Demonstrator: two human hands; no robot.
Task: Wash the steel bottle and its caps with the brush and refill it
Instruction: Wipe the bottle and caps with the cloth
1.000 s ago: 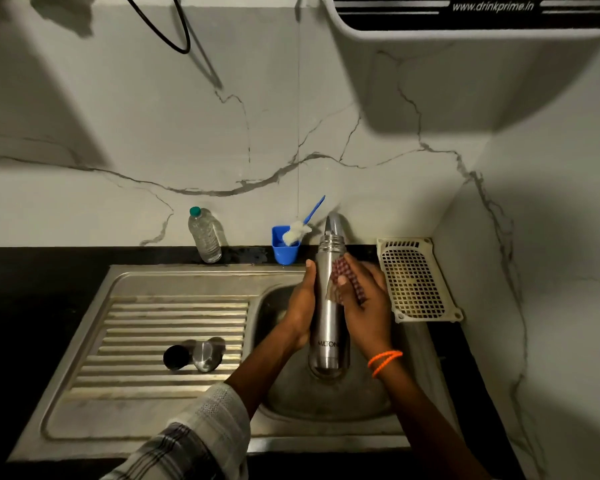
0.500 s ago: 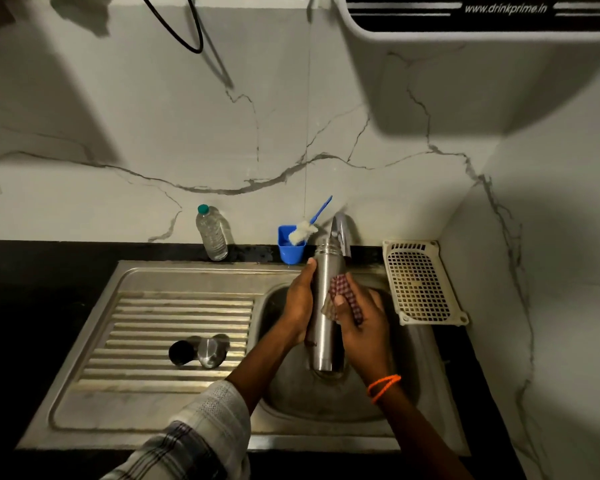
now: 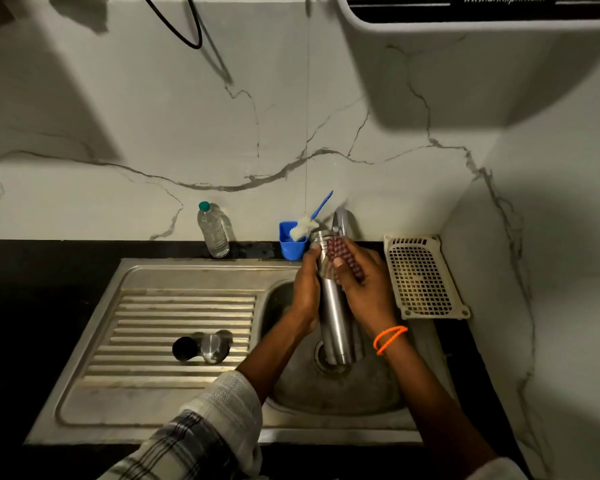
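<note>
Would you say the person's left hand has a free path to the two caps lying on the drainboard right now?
Probably yes, once it lets go. The left hand currently grips the steel bottle over the basin, but the caps lie in the open on the drainboard on its own side, with nothing between them.

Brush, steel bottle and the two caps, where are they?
Brush (image 3: 303, 227): head view, on its white bristles.
Steel bottle (image 3: 334, 317): head view, on its bare body between the hands.
Caps (image 3: 201, 347): head view, where the two meet on the drainboard.

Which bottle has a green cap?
The clear plastic bottle standing by the wall, left of the blue cup. The steel bottle in the hands is capless.
</note>
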